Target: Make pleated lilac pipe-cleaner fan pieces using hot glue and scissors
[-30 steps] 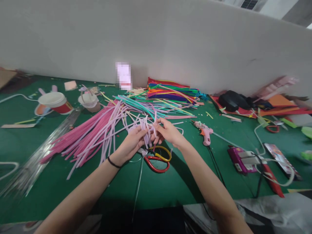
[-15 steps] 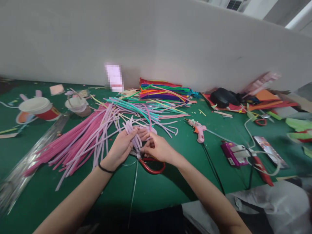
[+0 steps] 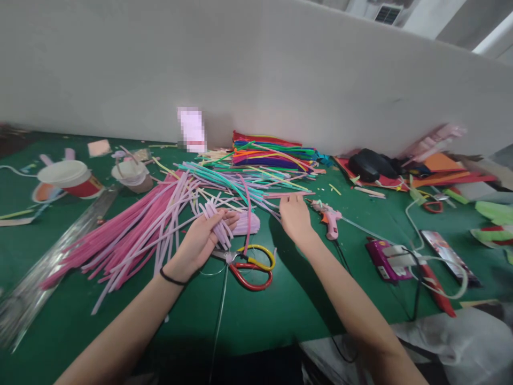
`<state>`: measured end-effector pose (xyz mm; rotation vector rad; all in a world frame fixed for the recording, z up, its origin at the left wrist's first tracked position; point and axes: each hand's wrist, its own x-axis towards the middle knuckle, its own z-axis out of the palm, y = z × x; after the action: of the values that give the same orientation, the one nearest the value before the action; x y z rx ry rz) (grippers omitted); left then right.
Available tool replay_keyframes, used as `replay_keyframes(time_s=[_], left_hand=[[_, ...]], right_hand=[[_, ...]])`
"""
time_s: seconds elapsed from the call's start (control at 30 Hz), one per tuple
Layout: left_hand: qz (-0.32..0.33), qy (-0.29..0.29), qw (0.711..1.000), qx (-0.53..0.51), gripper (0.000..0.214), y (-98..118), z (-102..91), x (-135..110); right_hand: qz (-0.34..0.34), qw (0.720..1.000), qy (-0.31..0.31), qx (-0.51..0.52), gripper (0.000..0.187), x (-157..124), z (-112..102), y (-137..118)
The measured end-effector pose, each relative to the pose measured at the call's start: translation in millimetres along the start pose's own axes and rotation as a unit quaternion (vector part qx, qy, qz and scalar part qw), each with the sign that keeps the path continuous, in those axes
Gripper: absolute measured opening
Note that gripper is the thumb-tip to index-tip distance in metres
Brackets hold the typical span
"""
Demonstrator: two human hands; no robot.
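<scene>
My left hand [image 3: 200,240] is closed round a small bundle of pale lilac pipe cleaners [image 3: 224,227], held just above the green table [image 3: 280,305]. My right hand [image 3: 294,216] is stretched out with fingers flat, reaching toward a loose pink pipe cleaner [image 3: 288,195] at the edge of the pile. It holds nothing. Red and yellow scissors [image 3: 250,264] lie on the table just below the two hands. A pink glue gun [image 3: 329,218] lies right of my right hand.
A big spread of pink and lilac pipe cleaners [image 3: 132,230] covers the left middle. Stacked coloured pipe cleaners [image 3: 268,152] sit by the white wall. Paper cups [image 3: 72,179] stand far left. A purple box with cables [image 3: 387,256], a black pouch [image 3: 366,166] and foam sheets [image 3: 441,171] lie right.
My right hand has let go of the lilac bundle and moved up and right toward the pile. My left hand keeps hold of the bundle.
</scene>
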<state>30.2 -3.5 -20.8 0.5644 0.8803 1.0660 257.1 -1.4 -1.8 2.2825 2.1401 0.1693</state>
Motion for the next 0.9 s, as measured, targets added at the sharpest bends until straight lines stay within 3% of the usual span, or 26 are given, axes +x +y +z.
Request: replay_keyframes(time_s=[0.07,0.17,0.27,0.33,0.5,0.63,0.73,0.8,0.9], left_hand=[[0.001,-0.012,1.000,0.002,0.009,-1,0.3,-1],[-0.009,-0.045,0.999,0.008,0.013,-4,4.9,-4],[-0.018,-0.092,0.996,0.016,0.018,-5,9.6,-9],[-0.011,-0.107,0.994,0.027,0.020,-6,9.9,-10],[0.022,-0.090,0.995,0.028,0.020,-3,3.5,-8],[0.024,-0.024,0.999,-0.026,0.020,10,-1.3,0],[0.047,0.035,0.996,-0.070,0.027,24,-5.1,7],[0.069,0.064,0.991,-0.090,0.030,32,-8.0,11],[0.079,0.090,0.985,-0.126,0.033,39,-13.4,15]], right_hand=[[0.047,0.999,0.017,0.009,0.028,-13,-14,-7],[0.012,0.978,0.045,0.205,0.017,-29,-27,-25],[-0.097,0.889,0.006,0.447,0.012,-38,-21,-52],[-0.131,0.852,-0.012,0.506,0.009,-43,-10,-70],[-0.120,0.844,0.013,0.522,0.019,-53,5,-92],[-0.101,0.834,0.000,0.542,0.010,-60,0,-82],[-0.125,0.835,-0.042,0.535,0.010,-54,-4,-67],[-0.156,0.849,-0.051,0.503,0.012,-41,-3,-58],[-0.154,0.919,0.013,0.362,0.013,-8,1,-51]])
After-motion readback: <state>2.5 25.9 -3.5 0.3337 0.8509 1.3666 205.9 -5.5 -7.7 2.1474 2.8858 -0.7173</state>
